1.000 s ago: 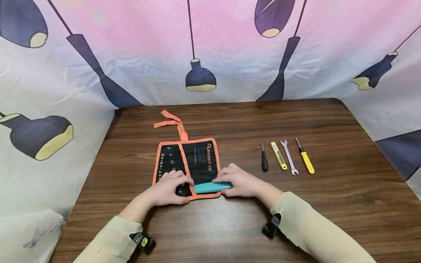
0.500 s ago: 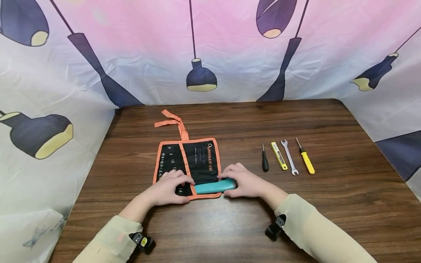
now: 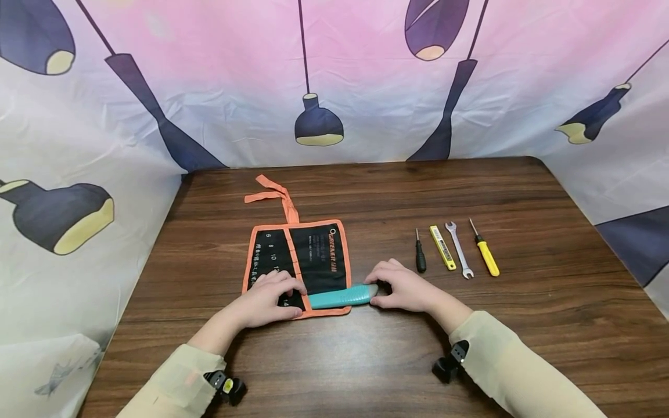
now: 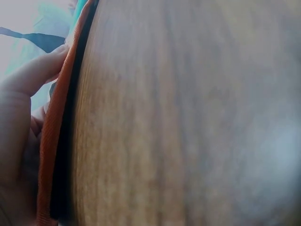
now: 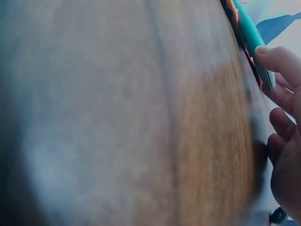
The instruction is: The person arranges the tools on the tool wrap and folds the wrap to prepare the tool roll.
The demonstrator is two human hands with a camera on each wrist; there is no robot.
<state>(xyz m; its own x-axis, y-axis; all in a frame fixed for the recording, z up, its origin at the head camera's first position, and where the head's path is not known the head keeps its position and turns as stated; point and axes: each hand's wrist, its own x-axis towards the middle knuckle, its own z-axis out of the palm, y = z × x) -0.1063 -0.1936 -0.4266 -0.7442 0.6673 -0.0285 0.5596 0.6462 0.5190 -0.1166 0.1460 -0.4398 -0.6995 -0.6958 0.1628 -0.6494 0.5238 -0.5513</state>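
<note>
A black tool pouch with orange trim lies flat on the wooden table, its tie strap pointing to the back. Across its front right part lies a teal utility knife, its left end hidden under the orange band. My left hand holds the pouch at its front, fingertips at the band and thumb at the front edge. In the left wrist view, the thumb meets the orange edge. My right hand pinches the knife's right end, which sticks out past the pouch; thumb and fingers show there in the right wrist view.
To the right of the pouch several tools lie side by side: a small black screwdriver, a flat yellow tool, an open-end wrench and a yellow-handled screwdriver. A printed cloth hangs behind the table.
My right hand has moved right along the teal utility knife to its outer end, baring more of it. The left hand and the pouch stay in place.
</note>
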